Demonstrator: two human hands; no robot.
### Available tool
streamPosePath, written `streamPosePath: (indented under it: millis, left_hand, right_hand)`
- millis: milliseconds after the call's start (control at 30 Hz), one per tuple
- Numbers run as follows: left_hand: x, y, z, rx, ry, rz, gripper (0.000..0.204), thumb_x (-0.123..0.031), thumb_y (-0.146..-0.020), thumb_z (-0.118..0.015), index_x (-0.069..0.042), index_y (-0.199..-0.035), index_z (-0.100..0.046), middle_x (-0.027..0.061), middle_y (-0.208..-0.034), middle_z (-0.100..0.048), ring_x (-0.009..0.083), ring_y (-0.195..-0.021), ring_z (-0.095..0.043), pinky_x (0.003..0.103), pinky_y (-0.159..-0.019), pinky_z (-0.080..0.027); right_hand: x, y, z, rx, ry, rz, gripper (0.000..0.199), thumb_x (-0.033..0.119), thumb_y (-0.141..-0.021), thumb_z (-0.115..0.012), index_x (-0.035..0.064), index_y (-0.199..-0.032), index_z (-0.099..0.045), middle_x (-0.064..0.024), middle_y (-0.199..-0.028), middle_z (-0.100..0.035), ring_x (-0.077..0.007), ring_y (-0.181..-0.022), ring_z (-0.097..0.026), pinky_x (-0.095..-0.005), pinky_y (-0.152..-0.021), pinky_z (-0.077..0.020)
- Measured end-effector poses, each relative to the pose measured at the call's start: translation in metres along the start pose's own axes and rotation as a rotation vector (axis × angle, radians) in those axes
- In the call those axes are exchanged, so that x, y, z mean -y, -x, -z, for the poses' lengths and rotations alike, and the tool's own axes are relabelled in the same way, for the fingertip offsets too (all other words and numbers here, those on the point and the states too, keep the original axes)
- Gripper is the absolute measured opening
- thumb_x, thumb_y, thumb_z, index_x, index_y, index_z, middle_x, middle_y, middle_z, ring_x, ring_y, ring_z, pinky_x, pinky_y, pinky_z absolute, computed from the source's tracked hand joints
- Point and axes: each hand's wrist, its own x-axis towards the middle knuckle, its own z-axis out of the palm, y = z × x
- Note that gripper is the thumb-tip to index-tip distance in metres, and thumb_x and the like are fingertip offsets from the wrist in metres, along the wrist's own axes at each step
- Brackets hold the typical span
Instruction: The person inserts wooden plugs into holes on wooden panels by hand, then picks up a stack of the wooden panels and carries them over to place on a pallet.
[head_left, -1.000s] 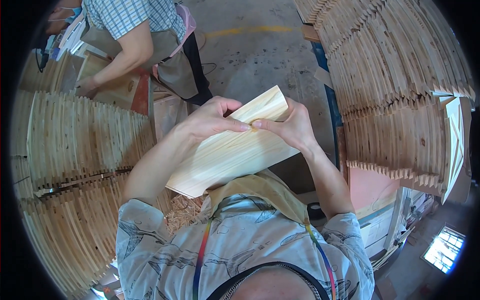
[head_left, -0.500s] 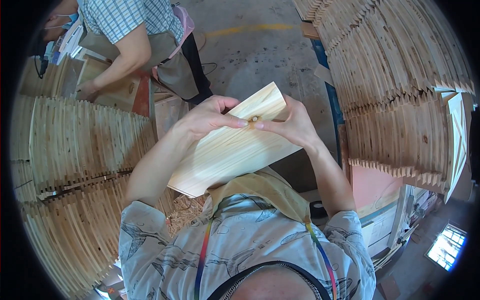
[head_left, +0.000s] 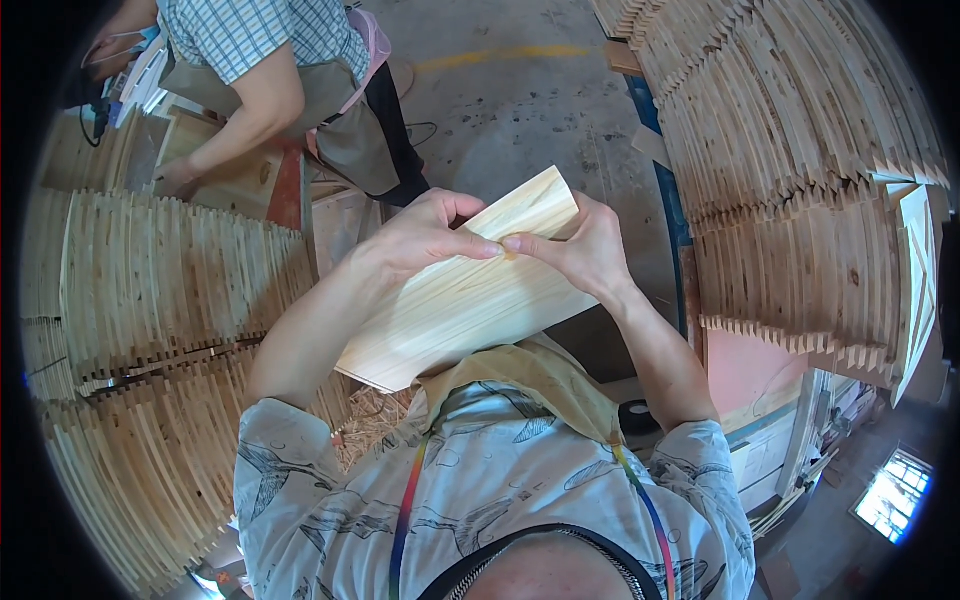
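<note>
A pale wooden board (head_left: 455,315) is held up in front of my chest, tilted, its lower edge close to my apron (head_left: 510,385). My left hand (head_left: 425,238) grips the far left edge, thumb lying on the face. On the opposite side my right hand (head_left: 585,248) holds the board's edge with its thumb on the face too. Both thumb tips meet over a brown knot, which they now mostly cover. The fingers behind the board are hidden.
Tall stacks of wooden boards stand on the left (head_left: 180,285) and right (head_left: 790,245). At the upper left a co-worker in a checked shirt (head_left: 235,45) reaches over a wooden panel (head_left: 235,180). Wood shavings (head_left: 375,425) lie below the board.
My right thumb has moved left and slightly up onto the knot, meeting the left thumb; the knot was visible before. The board has barely shifted.
</note>
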Motion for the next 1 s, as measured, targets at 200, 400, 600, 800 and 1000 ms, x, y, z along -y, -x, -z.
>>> streamPosePath:
  millis: [200,400,600,800,1000]
  left_hand:
    - [-0.001,-0.008,0.0,0.014,-0.012,-0.001,0.033,-0.012,-0.084,-0.083,0.001,-0.113,-0.074,0.0055,-0.1,-0.075,0.0083,-0.089,-0.069,0.026,-0.08,-0.054]
    - [-0.003,-0.007,-0.004,0.009,0.005,0.029,0.037,-0.008,-0.083,-0.084,0.0,-0.118,-0.073,0.0049,-0.106,-0.076,0.009,-0.093,-0.071,0.026,-0.086,-0.056]
    - [-0.001,-0.009,-0.003,0.021,0.0,0.036,0.035,-0.008,-0.085,-0.083,0.0,-0.117,-0.073,0.005,-0.106,-0.076,0.0092,-0.094,-0.072,0.026,-0.086,-0.056]
    - [-0.003,-0.014,-0.005,0.033,0.009,0.063,0.035,-0.008,-0.085,-0.083,0.0,-0.118,-0.073,0.0053,-0.106,-0.076,0.0096,-0.094,-0.072,0.027,-0.087,-0.056]
    - [-0.004,-0.017,-0.007,0.03,0.05,0.065,0.038,-0.012,-0.083,-0.085,0.001,-0.117,-0.073,0.0062,-0.104,-0.075,0.0102,-0.091,-0.071,0.027,-0.084,-0.055]
  right_hand:
    - [-0.007,0.001,0.004,-0.002,-0.034,0.036,0.058,0.029,-0.072,-0.097,-0.0041,-0.112,-0.072,-0.0148,-0.102,-0.078,-0.0193,-0.095,-0.075,-0.0345,-0.087,-0.0589]
    - [-0.009,-0.002,0.01,0.056,-0.078,0.009,0.059,0.03,-0.073,-0.097,-0.0044,-0.113,-0.072,-0.0147,-0.103,-0.078,-0.0194,-0.096,-0.075,-0.0345,-0.087,-0.0587]
    - [-0.011,0.002,0.003,-0.032,0.064,-0.02,0.063,0.035,-0.072,-0.097,-0.005,-0.114,-0.071,-0.0159,-0.102,-0.078,-0.0211,-0.096,-0.075,-0.0352,-0.088,-0.0586]
    - [-0.022,0.001,0.003,-0.058,0.046,0.031,0.079,0.047,-0.068,-0.096,-0.0098,-0.115,-0.069,-0.0218,-0.102,-0.077,-0.0288,-0.094,-0.077,-0.0375,-0.087,-0.0604]
    - [-0.034,-0.005,0.019,0.15,-0.394,-0.044,0.086,0.046,-0.069,-0.096,-0.0112,-0.123,-0.063,-0.0234,-0.11,-0.074,-0.0275,-0.101,-0.075,-0.0368,-0.092,-0.0583]
